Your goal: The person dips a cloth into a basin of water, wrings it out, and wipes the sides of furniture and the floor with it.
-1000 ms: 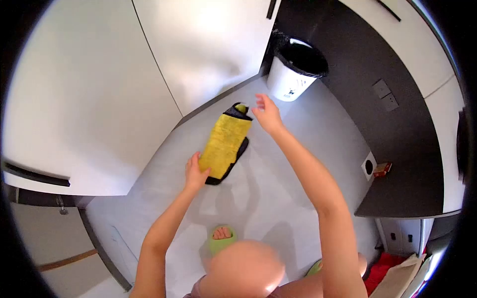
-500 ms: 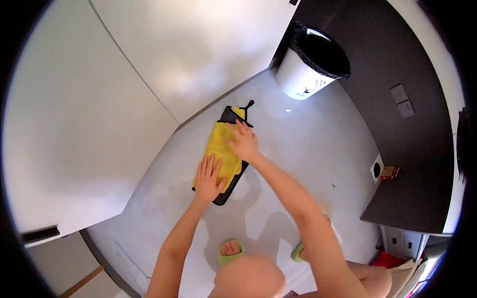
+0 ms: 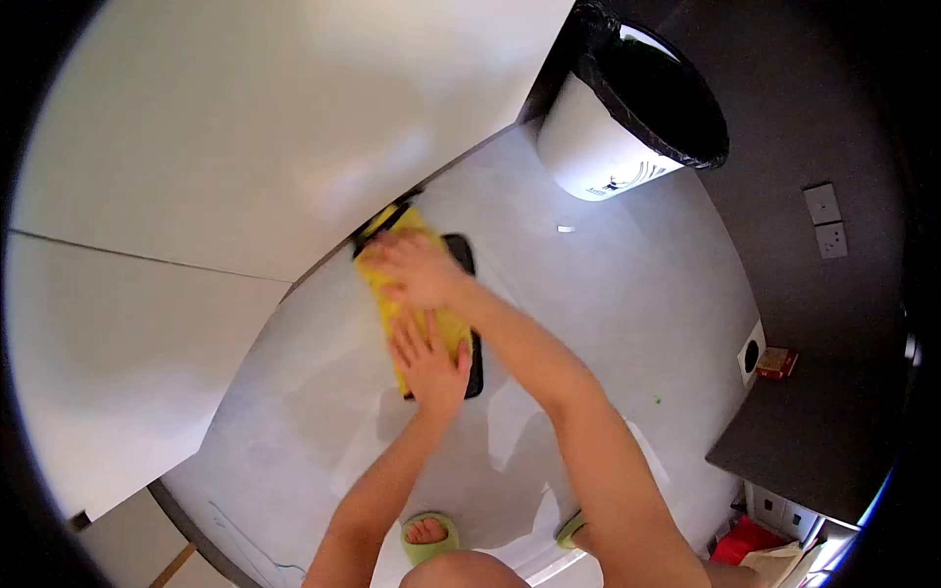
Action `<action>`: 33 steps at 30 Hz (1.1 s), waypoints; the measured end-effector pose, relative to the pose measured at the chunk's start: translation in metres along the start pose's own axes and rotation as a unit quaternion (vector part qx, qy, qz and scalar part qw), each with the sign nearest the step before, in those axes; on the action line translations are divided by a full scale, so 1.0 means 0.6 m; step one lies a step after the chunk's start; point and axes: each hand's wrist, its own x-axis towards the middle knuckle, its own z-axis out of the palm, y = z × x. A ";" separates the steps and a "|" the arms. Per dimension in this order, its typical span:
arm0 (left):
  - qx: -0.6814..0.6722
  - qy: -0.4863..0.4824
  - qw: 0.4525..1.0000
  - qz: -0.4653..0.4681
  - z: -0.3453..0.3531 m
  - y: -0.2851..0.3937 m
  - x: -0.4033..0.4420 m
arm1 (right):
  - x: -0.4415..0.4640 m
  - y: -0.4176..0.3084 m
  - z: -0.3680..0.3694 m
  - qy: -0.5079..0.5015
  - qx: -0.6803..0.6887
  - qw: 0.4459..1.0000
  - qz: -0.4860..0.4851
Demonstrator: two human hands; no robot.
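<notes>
A yellow cleaning cloth (image 3: pixel 453 331) with black edging lies folded on the grey floor, its far end against the base of the white cabinet. My left hand (image 3: pixel 431 368) rests flat on the near part of the cloth, fingers spread. Farther up, my right hand (image 3: pixel 417 269) presses on the cloth with its fingers stretched out, slightly blurred. Part of the cloth's dark underside (image 3: pixel 461 253) shows to the right of my right hand. Both palms hide the middle of the cloth.
A white bin (image 3: pixel 600 147) lined with a black bag stands at the back right. White cabinet doors (image 3: pixel 245 127) rise on the left. A dark panel with sockets (image 3: pixel 825 220) is on the right, with a small red box (image 3: pixel 777 363) beside it. Green slippers (image 3: pixel 429 537) are below.
Both hands stay on the cloth. Its far end has swung left to the cabinet base, with my right hand on it. The camera view has turned and shifted a little.
</notes>
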 end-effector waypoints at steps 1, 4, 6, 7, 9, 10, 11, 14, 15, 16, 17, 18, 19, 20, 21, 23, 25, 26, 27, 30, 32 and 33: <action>-0.013 -0.005 0.999 0.040 0.003 0.011 0.030 | -0.013 0.035 -0.021 0.012 -0.001 0.999 0.050; -0.048 -0.066 0.975 0.208 0.016 0.028 0.121 | -0.081 0.118 -0.092 0.032 -0.094 0.967 0.234; -0.053 -0.090 0.958 0.267 0.022 0.040 0.164 | -0.138 0.138 -0.109 0.101 -0.204 0.920 0.318; -0.054 -0.116 0.939 0.321 0.023 0.042 0.170 | -0.160 0.131 -0.105 0.102 -0.206 0.920 0.316; -0.043 -0.112 0.937 0.327 0.014 0.045 0.150 | -0.202 0.098 -0.099 0.118 -0.245 0.865 0.421; -0.060 -0.132 0.931 0.336 0.007 0.042 0.124 | -0.219 0.070 -0.096 0.125 -0.256 0.854 0.436; -0.076 -0.154 0.923 0.344 0.002 0.038 0.094 | -0.238 0.038 -0.088 0.132 -0.265 0.841 0.453; -0.091 -0.139 0.931 0.326 0.000 0.012 -0.032 | -0.252 -0.048 -0.075 0.117 -0.261 0.854 0.434; -0.080 -0.109 0.951 0.279 0.002 0.001 -0.077 | -0.238 -0.068 -0.085 0.080 -0.197 0.909 0.360; -0.068 -0.080 0.967 0.231 0.006 -0.003 -0.100 | -0.225 -0.086 -0.094 0.041 -0.128 0.950 0.281; -0.067 -0.085 0.967 0.230 0.008 0.002 -0.099 | -0.202 -0.087 -0.111 -0.009 -0.062 0.961 0.269; -0.037 -0.078 0.979 0.186 0.007 0.013 -0.094 | -0.176 -0.073 -0.122 -0.060 0.005 0.965 0.255; -0.006 -0.069 0.988 0.139 0.009 0.023 -0.085 | -0.156 -0.048 -0.105 -0.034 -0.041 0.981 0.189; -0.005 -0.072 0.988 0.133 0.012 0.029 -0.067 | -0.140 -0.021 -0.089 -0.007 -0.088 0.989 0.118; -0.008 -0.058 0.989 0.135 0.016 0.036 -0.037 | -0.130 0.010 -0.089 -0.009 -0.085 0.989 0.118; -0.008 -0.041 0.989 0.142 0.018 0.045 0.026 | -0.112 0.062 -0.093 0.007 -0.113 0.986 0.126; -0.052 -0.052 0.974 0.216 0.015 0.038 0.072 | -0.115 0.091 -0.099 0.029 -0.152 0.972 0.178; -0.047 -0.054 0.973 0.217 0.011 0.034 0.083 | -0.124 0.092 -0.099 0.047 -0.189 0.953 0.231; -0.050 -0.065 0.966 0.247 0.008 0.029 0.088 | -0.139 0.086 -0.098 0.050 -0.186 0.953 0.234; -0.054 -0.113 0.949 0.290 -0.013 0.025 0.053 | -0.202 0.035 -0.101 0.096 -0.211 0.892 0.388; -0.061 -0.144 0.938 0.309 -0.024 0.024 -0.003 | -0.260 -0.033 -0.094 0.083 -0.215 0.879 0.418; -0.080 -0.165 0.927 0.327 -0.026 0.015 -0.039 | -0.283 -0.059 -0.096 0.075 -0.210 0.866 0.448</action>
